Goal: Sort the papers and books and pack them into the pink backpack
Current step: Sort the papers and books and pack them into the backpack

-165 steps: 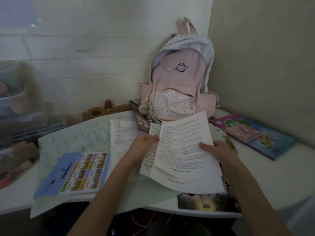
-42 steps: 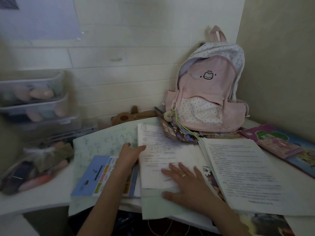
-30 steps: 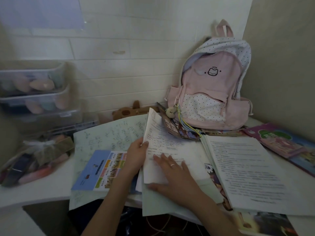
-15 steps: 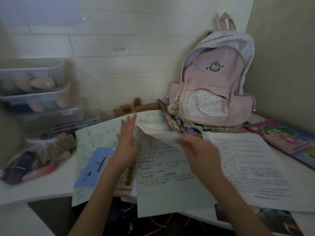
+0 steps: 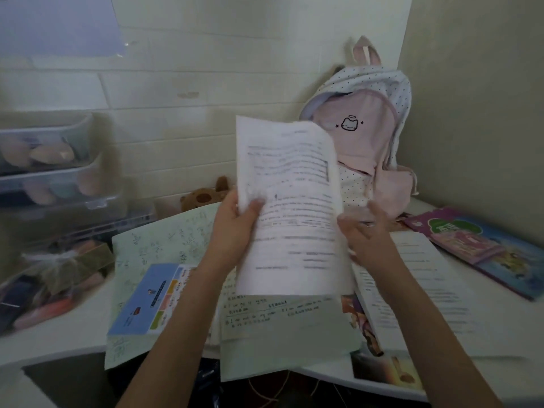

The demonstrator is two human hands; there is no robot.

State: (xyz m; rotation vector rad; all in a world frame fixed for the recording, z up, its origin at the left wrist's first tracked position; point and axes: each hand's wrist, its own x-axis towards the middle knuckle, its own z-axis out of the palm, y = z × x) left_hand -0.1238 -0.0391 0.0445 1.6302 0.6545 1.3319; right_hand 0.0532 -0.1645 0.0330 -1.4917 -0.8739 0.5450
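Observation:
My left hand [image 5: 235,228] pinches the left edge of a white printed sheet [image 5: 291,201] and holds it upright above the desk. My right hand [image 5: 365,231] is at the sheet's right edge with fingers spread, blurred by motion. The pink backpack [image 5: 368,142] stands in the corner behind the sheet, partly hidden by it. Under the sheet lies a pale green handwritten page [image 5: 282,340]. A blue booklet [image 5: 150,301] lies to the left, and a stack of white printed papers [image 5: 426,290] to the right.
Colourful books [image 5: 471,245] lie at the far right by the wall. A large green handwritten sheet [image 5: 164,240] covers the desk's left middle. A brown plush toy [image 5: 203,197] sits by the back wall. Plastic drawers [image 5: 53,172] and a clear bag [image 5: 50,278] fill the left side.
The white sheet has been lifted off the pile and now stands upright in my left hand. My right hand has let go of its top corner and moved to its right edge.

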